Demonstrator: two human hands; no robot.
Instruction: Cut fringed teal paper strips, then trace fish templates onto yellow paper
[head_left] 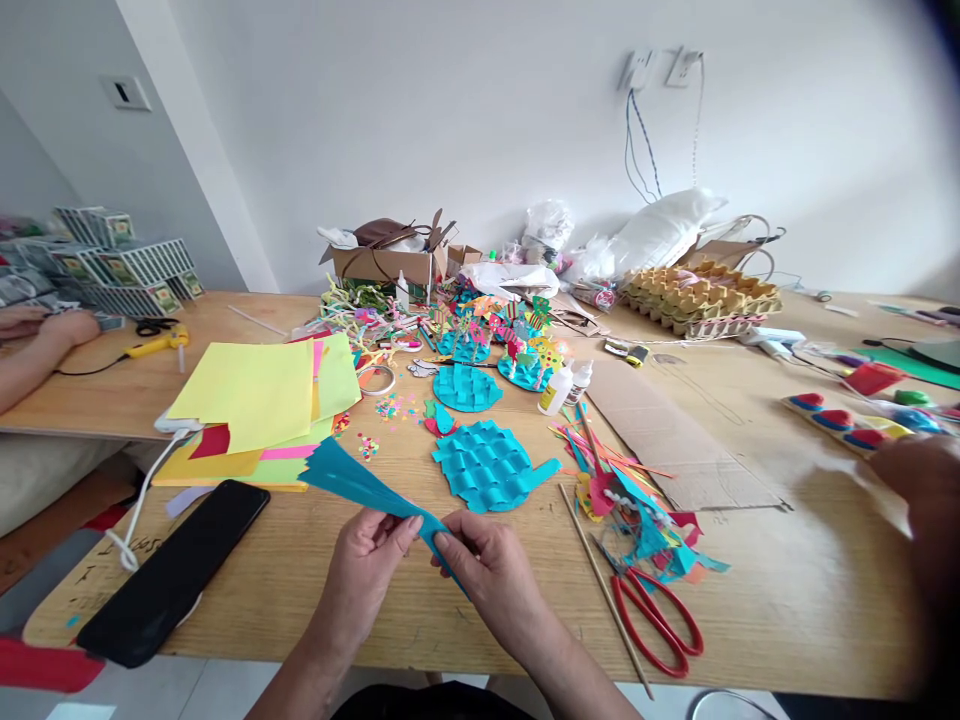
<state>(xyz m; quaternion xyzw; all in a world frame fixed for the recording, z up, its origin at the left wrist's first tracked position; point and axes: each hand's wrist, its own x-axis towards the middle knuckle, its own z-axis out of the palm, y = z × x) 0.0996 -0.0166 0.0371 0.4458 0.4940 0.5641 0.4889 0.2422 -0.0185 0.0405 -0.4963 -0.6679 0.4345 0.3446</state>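
Between my two hands is a bundle of blue paper strips point(352, 481), fanned out at its upper left end. My left hand point(371, 560) pinches the strips near their middle. Closed on the lower right end is my right hand point(484, 555), its thumb lying on top of the paper. Just beyond them lies a blue woven paper piece point(487, 465) with one loose strip sticking out to the right. Farther back rests a smaller blue woven oval point(466, 387). Red-handled scissors point(656, 620) and a thin wooden stick point(606, 590) lie to the right of my hands.
Coloured paper sheets point(247, 385) and a black phone point(176, 570) are at left. Paper scraps point(645, 520), glue bottles point(556, 390) and a cardboard sheet point(675, 440) lie at right. Egg trays point(697, 300) stand behind. Other people's hands point(71, 328) show at both sides.
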